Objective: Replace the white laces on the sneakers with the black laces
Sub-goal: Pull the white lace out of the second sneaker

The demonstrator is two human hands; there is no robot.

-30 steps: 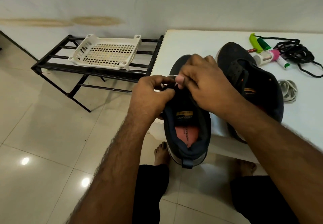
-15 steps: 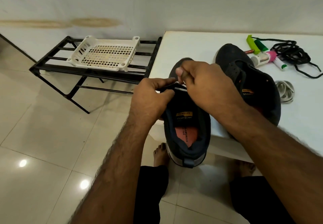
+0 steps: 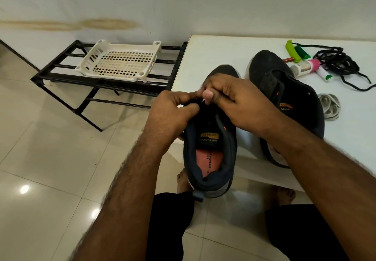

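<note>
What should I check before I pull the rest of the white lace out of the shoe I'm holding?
1. Shoe steadied: ok. The left hand grips the held sneaker at its tongue edge.
2. Lace gripped: ok. The right hand pinches a white lace end at the eyelets.
3. Lace left in the eyelets: cannot tell, both hands cover them.
4. Second sneaker unlaced: ok, no lace shows on it, and a white lace bundle lies beside it.
5. Black laces ready: ok, on the table but tangled in a pile.
</note>
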